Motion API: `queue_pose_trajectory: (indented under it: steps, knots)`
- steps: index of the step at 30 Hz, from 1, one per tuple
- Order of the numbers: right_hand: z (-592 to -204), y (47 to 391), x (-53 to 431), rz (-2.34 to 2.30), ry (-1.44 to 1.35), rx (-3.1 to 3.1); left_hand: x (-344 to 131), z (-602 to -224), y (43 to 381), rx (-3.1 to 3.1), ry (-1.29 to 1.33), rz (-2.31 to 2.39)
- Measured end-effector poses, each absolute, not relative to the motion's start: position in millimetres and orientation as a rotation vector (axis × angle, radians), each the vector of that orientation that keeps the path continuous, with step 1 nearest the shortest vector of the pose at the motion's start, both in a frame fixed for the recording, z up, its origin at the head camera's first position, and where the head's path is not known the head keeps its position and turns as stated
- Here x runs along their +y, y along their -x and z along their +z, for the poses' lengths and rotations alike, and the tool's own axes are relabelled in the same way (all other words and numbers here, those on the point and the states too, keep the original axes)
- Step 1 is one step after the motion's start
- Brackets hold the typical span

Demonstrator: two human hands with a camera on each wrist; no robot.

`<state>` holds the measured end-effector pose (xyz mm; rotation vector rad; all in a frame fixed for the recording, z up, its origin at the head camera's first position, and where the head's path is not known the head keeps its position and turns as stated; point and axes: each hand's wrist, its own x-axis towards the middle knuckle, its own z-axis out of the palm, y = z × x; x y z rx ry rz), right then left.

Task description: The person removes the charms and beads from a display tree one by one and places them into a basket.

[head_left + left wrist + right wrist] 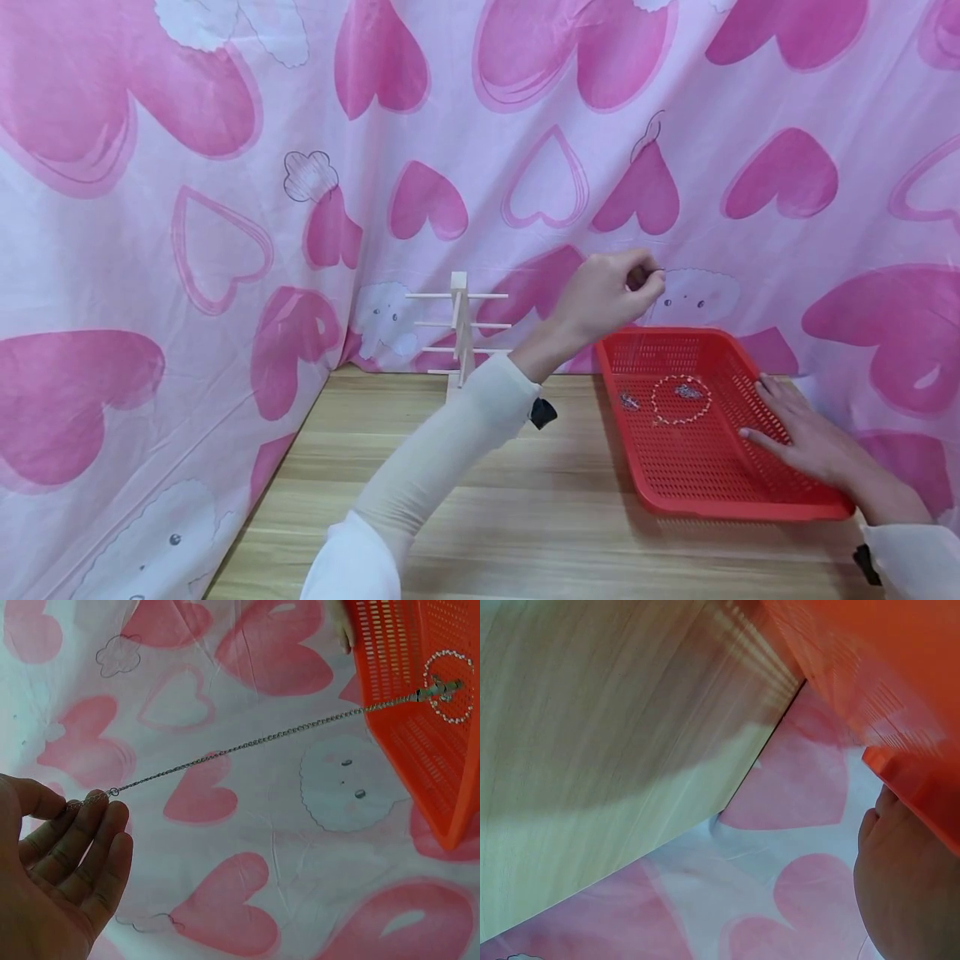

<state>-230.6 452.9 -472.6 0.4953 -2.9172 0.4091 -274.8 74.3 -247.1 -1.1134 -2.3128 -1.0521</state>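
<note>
My left hand [611,287] is raised over the far left side of the red basket [738,507]. Between thumb and fingertips it pinches one end of a thin silver chain necklace [247,745]. The necklace hangs down taut toward the basket, a small pendant [439,691] at its lower end. My right hand [810,437] rests on the basket's right rim, fingers extended and thumb over the inner side. Inside the basket lie a beaded loop [678,422] and two small silvery heaps, one [687,391] within the loop and another [628,402] near the left wall.
A pale wooden rack [459,287] with several thin side pegs stands at the back of the wooden table [525,508], left of the basket and partly behind my left forearm. Pink heart-patterned cloth [427,200] hangs behind and to both sides.
</note>
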Motion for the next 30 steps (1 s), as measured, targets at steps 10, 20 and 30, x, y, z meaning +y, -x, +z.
queue_pose_trajectory:
  steps: [10, 20, 30]
  knots:
    - [-476.1, 233.6, 453.7, 0.225, -0.511, -2.877, 106.7, -247.6, 266.8, -2.324, 1.178, -0.934]
    - [-474.7, 231.9, 452.9, 0.282, -0.489, -2.925, 138.2, -258.3, 260.9, -2.392, 1.211, -0.684]
    - [-476.3, 231.7, 453.9, 0.275, -0.535, -2.864, 157.5, -278.4, 257.6, -2.54, 1.217, -0.646]
